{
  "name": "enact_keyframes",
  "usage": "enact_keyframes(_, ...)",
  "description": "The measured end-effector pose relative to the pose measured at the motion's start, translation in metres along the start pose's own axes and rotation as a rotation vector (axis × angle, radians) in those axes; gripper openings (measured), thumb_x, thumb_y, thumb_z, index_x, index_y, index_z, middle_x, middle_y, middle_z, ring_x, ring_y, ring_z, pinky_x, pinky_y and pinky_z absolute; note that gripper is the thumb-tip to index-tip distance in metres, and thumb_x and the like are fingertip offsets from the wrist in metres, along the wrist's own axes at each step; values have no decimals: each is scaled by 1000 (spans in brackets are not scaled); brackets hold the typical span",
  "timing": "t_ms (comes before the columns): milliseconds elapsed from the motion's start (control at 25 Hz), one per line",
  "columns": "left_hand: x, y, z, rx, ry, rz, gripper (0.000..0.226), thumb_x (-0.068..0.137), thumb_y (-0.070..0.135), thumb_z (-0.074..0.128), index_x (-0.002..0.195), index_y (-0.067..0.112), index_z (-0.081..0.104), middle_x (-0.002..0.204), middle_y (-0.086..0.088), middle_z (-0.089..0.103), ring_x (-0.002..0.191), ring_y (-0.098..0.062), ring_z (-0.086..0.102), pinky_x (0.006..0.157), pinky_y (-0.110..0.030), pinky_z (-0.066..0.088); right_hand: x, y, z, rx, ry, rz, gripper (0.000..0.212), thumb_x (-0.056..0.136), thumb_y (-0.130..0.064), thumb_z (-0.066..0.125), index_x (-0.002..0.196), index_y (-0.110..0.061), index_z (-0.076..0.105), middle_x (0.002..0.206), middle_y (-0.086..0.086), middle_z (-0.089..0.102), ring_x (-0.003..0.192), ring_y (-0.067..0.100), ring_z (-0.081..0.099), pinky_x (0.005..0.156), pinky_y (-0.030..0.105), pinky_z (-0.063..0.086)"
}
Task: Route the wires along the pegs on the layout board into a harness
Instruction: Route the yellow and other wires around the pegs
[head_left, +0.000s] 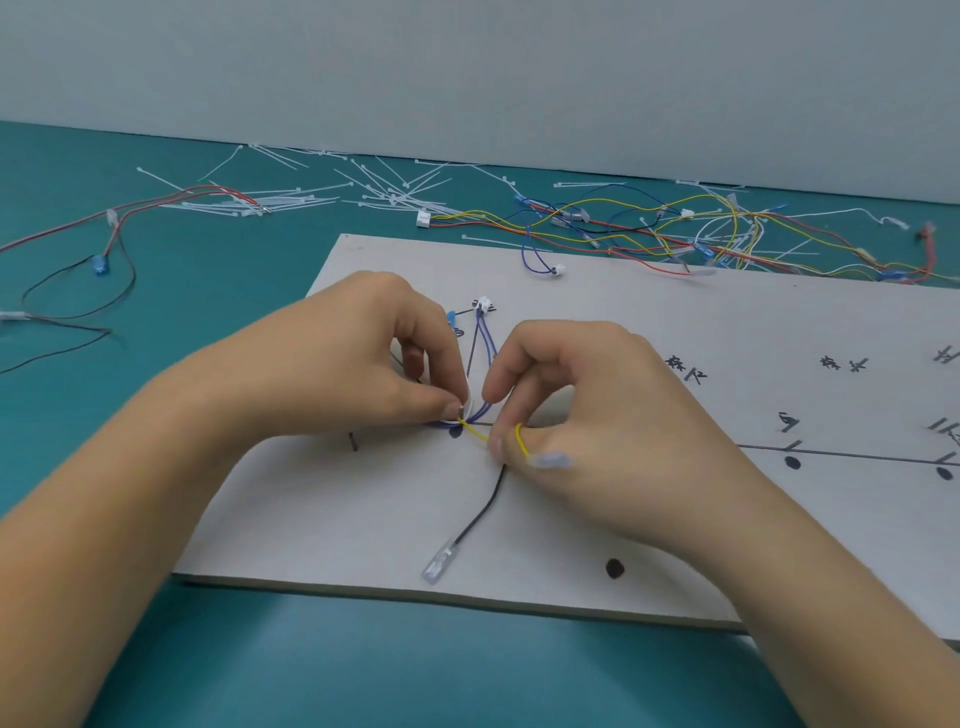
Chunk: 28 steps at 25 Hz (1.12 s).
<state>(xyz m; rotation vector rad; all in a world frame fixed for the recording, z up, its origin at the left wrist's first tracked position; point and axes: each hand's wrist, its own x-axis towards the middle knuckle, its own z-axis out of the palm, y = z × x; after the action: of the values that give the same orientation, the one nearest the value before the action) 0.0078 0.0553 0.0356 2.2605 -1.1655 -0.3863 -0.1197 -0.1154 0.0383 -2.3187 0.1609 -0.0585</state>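
At far left on the table (156, 649) we saw loose red and black wires (115, 236), and behind them a scatter of white ties (291, 200). On the board (675, 322), near its left edge, a short dark peg (354, 441) stood just beside our left wrist. Our left hand (363, 358) was over the board with its fingers curled. Thumb and forefinger were pressed together, pinching the blue wires (484, 358) and a white strand where they met the yellow wire (474, 430). The other fingers were tucked under, and we could not tell whether they held anything. From that pinch the blue wires ran up the board to a white connector (483, 304), and a blue terminal (453, 318) showed just past the left knuckles. Our right hand (587, 410) sat just beside the left, its fingers curled too. It pinched the yellow wire, which looped over a finger and ended in a clear sleeve (550, 460) beneath the hand. A black wire (483, 512) came out from under the right hand and ran toward us to a clear terminal (439, 566) lying flat on the board. Farther right the board bore black dots (614, 568) and drawn lines, and behind it a tangle (675, 228) of coloured wires lay on the table.
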Motion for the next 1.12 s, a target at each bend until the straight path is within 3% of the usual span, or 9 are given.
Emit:
enact_keyframes(200,-1,-3,2,-55,-45,14,8,73,41,75,77,35,79,82,14,75,81,-10,70,75,-37,59,3,4,-14,80,10,36,19,74,-5,79,76,-22,70,68,-4,74,54,6,58,52,17,44)
enact_keyframes(320,-1,-3,4,-66,-32,22,8,73,41,74,76,35,79,81,13,75,79,-10,70,71,-34,59,6,6,-21,139,47,86,14,74,-8,80,75,-20,73,70,7,73,65,30,67,58,38,54)
enact_keyframes(360,-1,-4,4,-62,-23,26,8,72,40,74,75,34,78,81,13,75,79,-10,70,69,-31,58,6,6,-23,155,62,100,14,74,-8,80,75,-21,73,71,8,73,67,31,68,57,39,54)
enact_keyframes(480,1,-5,6,-44,-13,36,5,73,36,75,73,31,78,79,12,74,77,-10,69,60,-20,53,7,8,-30,176,66,142,14,72,-5,80,71,-18,75,67,2,74,55,15,63,46,18,43)
enact_keyframes(560,1,-4,7,-50,-14,37,4,74,32,77,73,28,77,78,10,74,76,-11,68,56,-15,50,8,9,-35,168,41,182,12,71,-2,80,68,-13,75,60,0,72,49,10,61,45,16,42)
enact_keyframes(680,1,-4,7,-45,-14,36,8,72,35,73,72,28,76,78,10,74,75,-10,68,63,-22,53,10,13,-45,123,-7,236,9,70,-1,77,68,-10,77,61,5,74,49,10,61,48,25,46)
enact_keyframes(840,1,-1,7,-44,-11,30,10,77,35,81,72,28,76,77,10,74,73,-11,68,65,-30,56,11,17,-49,95,-73,277,11,72,-1,76,66,-11,77,58,7,72,45,12,56,41,18,40)
enact_keyframes(1000,3,3,10,-56,6,-4,18,79,38,84,72,25,75,72,5,72,68,-19,69,63,-44,58,15,24,-45,27,-11,291,8,71,-12,79,70,-20,78,53,2,63,51,16,53,51,26,40)
enact_keyframes(1120,3,6,11,-45,9,-30,21,78,38,84,70,23,73,69,5,71,66,-17,67,64,-43,57,17,26,-40,-18,31,287,8,71,-14,78,70,-22,77,55,8,64,42,11,48,47,23,39)
